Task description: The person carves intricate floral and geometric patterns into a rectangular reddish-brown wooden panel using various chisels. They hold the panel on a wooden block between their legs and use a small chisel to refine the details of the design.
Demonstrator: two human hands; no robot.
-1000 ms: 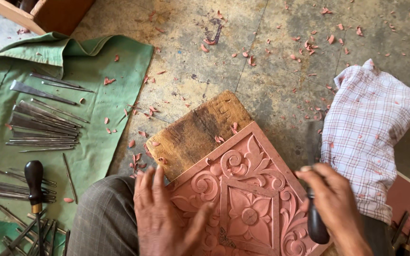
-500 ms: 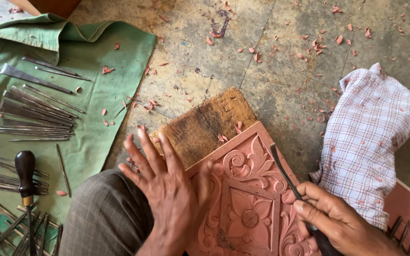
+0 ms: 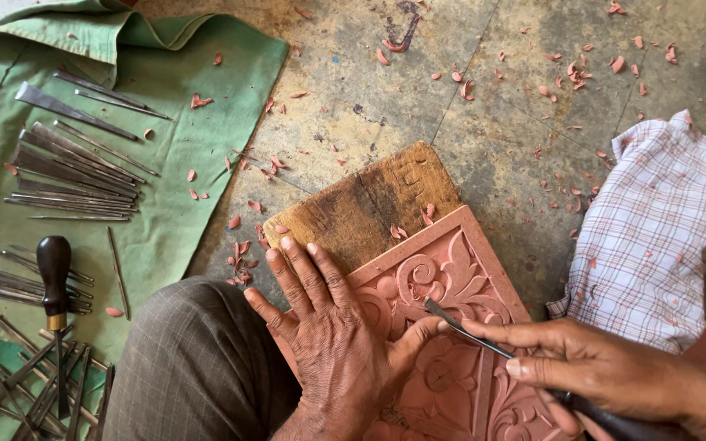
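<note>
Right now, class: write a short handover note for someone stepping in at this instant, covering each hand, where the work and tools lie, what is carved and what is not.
Left hand: flat, fingers spread on the pink carved panel, pinning it, thumb beside the tool's tip.
Right hand: gripping a thin chisel, tip on the panel near its middle scroll.
Panel lies over a worn wooden block on the floor, against the person's knee.
Spare chisels lie on the green cloth; a checked cloth lies to the right.
Done: scrolls and leaves are cut in relief; shavings scattered.
Left: cannot tell; the lower panel is hidden.
</note>
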